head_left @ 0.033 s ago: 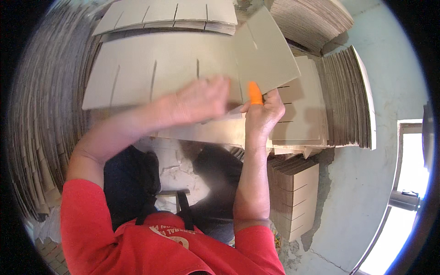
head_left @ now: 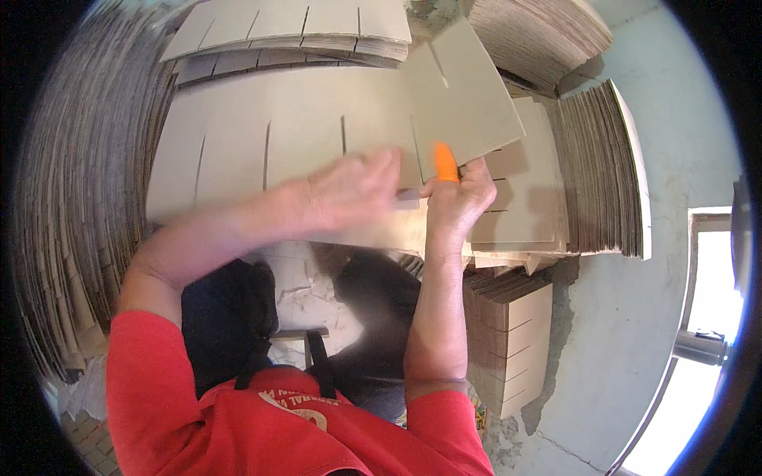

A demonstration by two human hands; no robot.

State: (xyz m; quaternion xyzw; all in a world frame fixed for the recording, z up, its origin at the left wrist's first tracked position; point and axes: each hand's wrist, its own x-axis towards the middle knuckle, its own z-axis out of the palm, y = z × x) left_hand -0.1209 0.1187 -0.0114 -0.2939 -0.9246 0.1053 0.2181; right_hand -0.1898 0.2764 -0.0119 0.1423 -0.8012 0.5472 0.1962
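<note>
At centre, right hand (head_left: 468,186) is pinching slotted cardboard panel (head_left: 468,95) by its near edge, probably steadying it; left hand (head_left: 353,186) is blurring just left, can't tell if grasping.

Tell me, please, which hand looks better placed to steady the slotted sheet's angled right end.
Likely the right hand: its orange finger cover lies at that end of the slotted sheet, whereas the left hand is blurred farther left.

Pale slotted cardboard sheet (head_left: 313,111), right end tilted
</note>
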